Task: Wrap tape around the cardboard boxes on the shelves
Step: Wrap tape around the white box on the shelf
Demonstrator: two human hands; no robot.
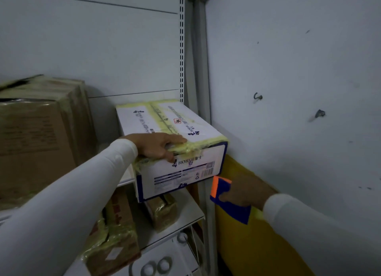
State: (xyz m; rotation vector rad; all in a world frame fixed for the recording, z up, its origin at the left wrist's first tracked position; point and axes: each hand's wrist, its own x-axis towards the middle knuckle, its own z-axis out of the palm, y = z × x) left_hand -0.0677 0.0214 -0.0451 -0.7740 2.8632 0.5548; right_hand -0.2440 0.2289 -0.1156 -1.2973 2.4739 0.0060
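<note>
left hand (pixel 158 144) lies flat on the taped white box (pixel 181 168); right hand (pixel 245 195) grips the tape dispenser (pixel 228 201)

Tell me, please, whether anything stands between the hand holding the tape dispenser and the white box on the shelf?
Nothing visible does: the right hand holds the tape dispenser just below the white box's near right corner.

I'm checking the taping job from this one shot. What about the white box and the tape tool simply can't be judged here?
- White box: underside and back face are turned away from the head view.
- Tape dispenser: the right hand covers most of it, so the roll is hidden.
- Print on the box top: too small and blurred.
- Left hand: hides the tape edge beneath it.
</note>
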